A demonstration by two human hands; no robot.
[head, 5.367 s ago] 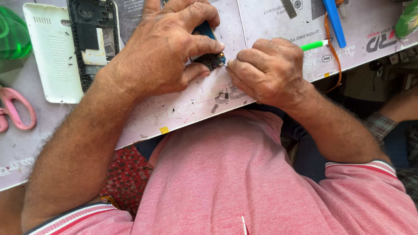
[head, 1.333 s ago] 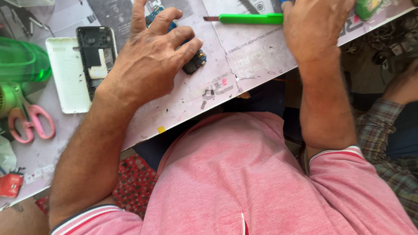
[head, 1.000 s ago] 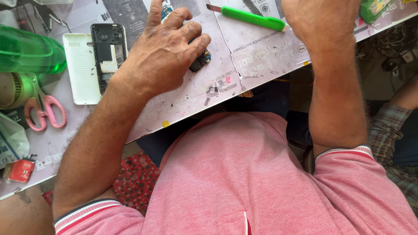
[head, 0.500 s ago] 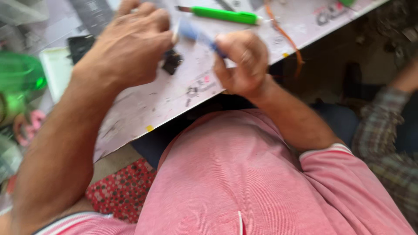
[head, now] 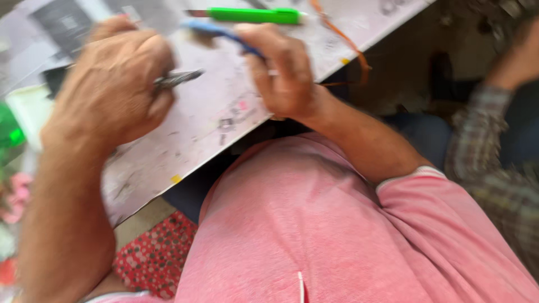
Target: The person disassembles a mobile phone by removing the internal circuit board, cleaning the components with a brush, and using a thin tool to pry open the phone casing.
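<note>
Screwdriver (head: 252, 15) on table (head: 213, 112), seemingly behind hands.

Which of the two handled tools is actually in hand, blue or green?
The blue-handled tool, gripped by the right hand; the green-handled tool lies untouched on the table beyond.

Blue tool (head: 222, 35) in right hand (head: 283, 73). Small dark part (head: 177, 78) at left hand (head: 115, 90). Bright green tool (head: 252, 15) with dark tip. Orange cord (head: 351, 47). Whitish worktop (head: 224, 106), grey-speckled, yellow edge marks. Pink fine-striped shirt (head: 337, 230). Red dotted cloth (head: 151, 258). Grey-brown plaid sleeve (head: 499, 168) at right.
</note>
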